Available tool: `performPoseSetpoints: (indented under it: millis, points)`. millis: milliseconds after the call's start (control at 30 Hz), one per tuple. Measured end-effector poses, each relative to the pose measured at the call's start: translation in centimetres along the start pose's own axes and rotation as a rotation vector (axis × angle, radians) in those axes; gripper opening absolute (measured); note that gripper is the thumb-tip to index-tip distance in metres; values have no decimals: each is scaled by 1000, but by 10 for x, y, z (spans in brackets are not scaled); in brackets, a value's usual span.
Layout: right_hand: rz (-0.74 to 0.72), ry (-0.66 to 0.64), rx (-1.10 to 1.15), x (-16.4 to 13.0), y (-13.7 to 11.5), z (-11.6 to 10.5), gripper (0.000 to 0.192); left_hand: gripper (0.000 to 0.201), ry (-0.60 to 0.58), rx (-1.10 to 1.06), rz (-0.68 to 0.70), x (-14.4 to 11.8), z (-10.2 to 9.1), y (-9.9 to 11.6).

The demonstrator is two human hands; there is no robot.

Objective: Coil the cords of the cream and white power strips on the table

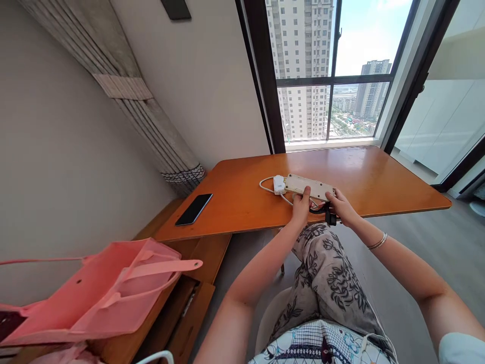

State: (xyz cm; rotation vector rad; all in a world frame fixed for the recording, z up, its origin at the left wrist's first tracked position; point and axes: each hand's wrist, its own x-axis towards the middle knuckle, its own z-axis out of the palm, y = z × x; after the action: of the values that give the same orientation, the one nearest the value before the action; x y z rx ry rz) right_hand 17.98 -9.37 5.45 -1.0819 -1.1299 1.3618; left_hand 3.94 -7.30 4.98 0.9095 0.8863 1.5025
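A cream-coloured power strip (308, 186) is held over the near edge of the table, tilted up with its screwed back side showing. My left hand (302, 205) grips its lower edge near the middle, thumb on the back. At its right end my right hand (341, 206) closes round the strip, thumb on the corner. A white plug or adapter (279, 185) sits at the left end, with a white cable (266, 186) looping from it. Below the strip, between my hands, hangs a black plug (330, 217) with a dark cord. The strip's front face is hidden.
A black smartphone (194, 209) lies on the left of the orange-brown wooden table (242, 202). Lower left, a pink bag (113, 293) rests on a wooden cabinet (193, 308) with an open drawer. Behind the table is a window (329, 81); a gathered curtain (151, 121) hangs at left.
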Motion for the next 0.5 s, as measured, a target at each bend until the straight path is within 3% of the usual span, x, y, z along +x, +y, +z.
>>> performPoseSetpoints:
  millis: [167, 333, 500]
  points:
    - [42, -10, 26, 25, -8, -21, 42, 37, -206, 205, 17, 16, -5, 5]
    - [14, 60, -2, 61, -22, -58, 32, 57, -284, 207, -24, 28, -11, 1]
    - [19, 195, -188, 106, -38, -113, 20, 24, -161, 466, 347, 39, -37, -3]
